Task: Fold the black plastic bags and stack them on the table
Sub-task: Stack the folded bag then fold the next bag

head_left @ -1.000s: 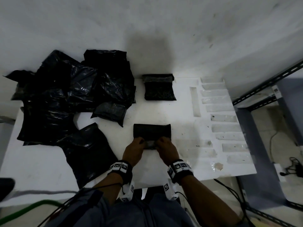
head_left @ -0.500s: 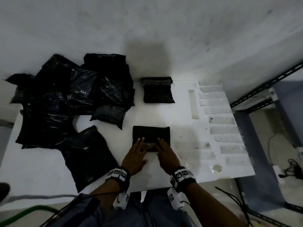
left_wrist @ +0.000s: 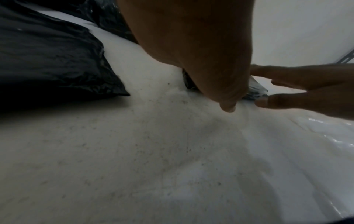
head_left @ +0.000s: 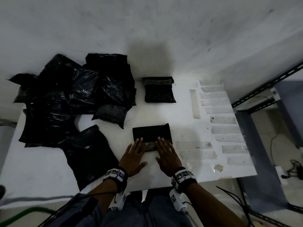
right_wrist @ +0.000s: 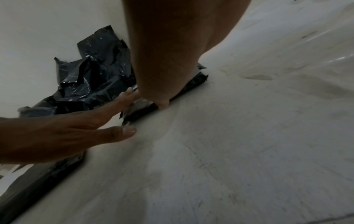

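A folded black bag [head_left: 151,132] lies on the white table [head_left: 41,171] in front of me. My left hand [head_left: 133,154] and right hand [head_left: 167,154] lie flat side by side, straight fingers pressing the bag's near edge. In the right wrist view the folded black bag [right_wrist: 193,84] shows under my palm, and the left hand [right_wrist: 63,133] lies flat beside it. The left wrist view shows the right hand [left_wrist: 310,89] flat on the bag's edge. A stack of folded bags [head_left: 158,92] sits farther back. A heap of unfolded black bags [head_left: 68,97] covers the table's left side.
One flat black bag [head_left: 86,153] lies just left of my left hand. Clear tape strips [head_left: 227,130] line the table's right part. A metal shelf frame [head_left: 268,89] stands to the right, with cables [head_left: 293,167] on the floor. The wall rises behind the table.
Both hands went from curled on the bag's near edge to flat, fingers straightened and pressing it down. The bag now lies folded flat.
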